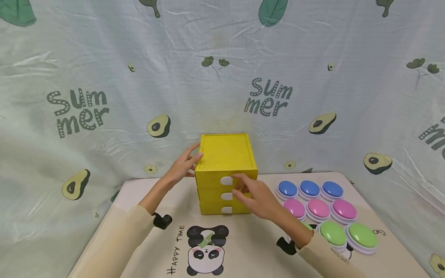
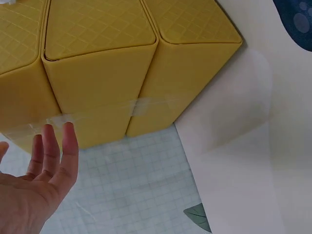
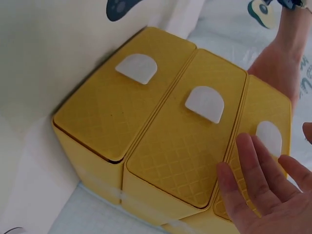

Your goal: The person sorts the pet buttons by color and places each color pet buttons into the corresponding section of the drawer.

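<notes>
Desk [image 1: 257, 251]: pale printed top, panda graphic [image 1: 206, 256] at the near side.
Buttons: right side, green [image 1: 362, 234] nearest, then pink [image 1: 318, 208], then blue [image 1: 309, 188]; right forearm partly covers one green.
Right hand [image 1: 257, 197]: fingers loosely extended at the top tab [image 1: 226, 180], thumb apart, nothing gripped; can't confirm contact.
Drawer box [image 1: 227, 152]: yellow, three tiers, upright at the desk's far side, mid-view; all drawers look flush. Middle tab [image 1: 226, 196] and bottom tab [image 1: 226, 210] uncovered.
Left hand [image 1: 182, 166]: at the box's left side, fingers spread, not clenched; firm contact unclear.
Tape [image 2: 141, 105]: clear strip across the tiers' side.
Top-drawer work (my read): brace the left palm flat on the side, pinch the tab with thumb and index, pull straight and level. Jerking could drag the whole box.
Curtain [image 1: 222, 23]: avocado and "summer" print, behind everything.
</notes>
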Demonstrator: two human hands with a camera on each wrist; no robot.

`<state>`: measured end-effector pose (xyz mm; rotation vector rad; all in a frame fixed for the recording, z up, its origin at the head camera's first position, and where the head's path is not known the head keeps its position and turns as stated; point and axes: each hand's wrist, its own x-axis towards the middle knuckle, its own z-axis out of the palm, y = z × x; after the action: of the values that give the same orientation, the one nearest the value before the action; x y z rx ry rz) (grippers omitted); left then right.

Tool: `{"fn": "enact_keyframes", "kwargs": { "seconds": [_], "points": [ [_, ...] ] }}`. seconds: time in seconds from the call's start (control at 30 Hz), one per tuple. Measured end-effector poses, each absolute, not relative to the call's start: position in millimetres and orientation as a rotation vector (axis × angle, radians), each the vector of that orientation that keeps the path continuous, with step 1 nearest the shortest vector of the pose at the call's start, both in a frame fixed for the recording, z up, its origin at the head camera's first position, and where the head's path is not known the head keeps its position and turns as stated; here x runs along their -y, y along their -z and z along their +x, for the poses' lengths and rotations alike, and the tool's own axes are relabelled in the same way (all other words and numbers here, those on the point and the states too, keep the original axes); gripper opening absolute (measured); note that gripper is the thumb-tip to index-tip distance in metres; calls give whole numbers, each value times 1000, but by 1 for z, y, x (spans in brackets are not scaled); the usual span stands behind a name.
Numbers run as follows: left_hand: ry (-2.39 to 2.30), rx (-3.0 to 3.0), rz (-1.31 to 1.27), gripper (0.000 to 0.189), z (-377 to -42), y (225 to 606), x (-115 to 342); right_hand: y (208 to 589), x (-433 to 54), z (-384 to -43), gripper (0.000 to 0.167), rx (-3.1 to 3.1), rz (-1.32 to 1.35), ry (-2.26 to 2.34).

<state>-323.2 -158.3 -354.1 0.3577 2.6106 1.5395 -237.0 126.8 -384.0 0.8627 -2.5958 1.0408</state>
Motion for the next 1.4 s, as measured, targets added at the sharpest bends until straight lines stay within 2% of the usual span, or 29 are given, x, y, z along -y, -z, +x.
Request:
{"fn": "enact_keyframes", "kwargs": {
  "seconds": [0.43, 0.97, 1.4],
  "points": [
    [-1458, -2564, 381, 77, -332, 350, 158, 376, -118, -247, 33, 2618, 833, -1051],
    [-1464, -2594, 400, 67, -337, 354, 156, 370, -108, -254, 25, 2618, 783, -1123],
    [-1495, -2601, 403, 65, -335, 359, 151, 370, -105, -256, 7, 2519, 723, -1098]
  ]
}}
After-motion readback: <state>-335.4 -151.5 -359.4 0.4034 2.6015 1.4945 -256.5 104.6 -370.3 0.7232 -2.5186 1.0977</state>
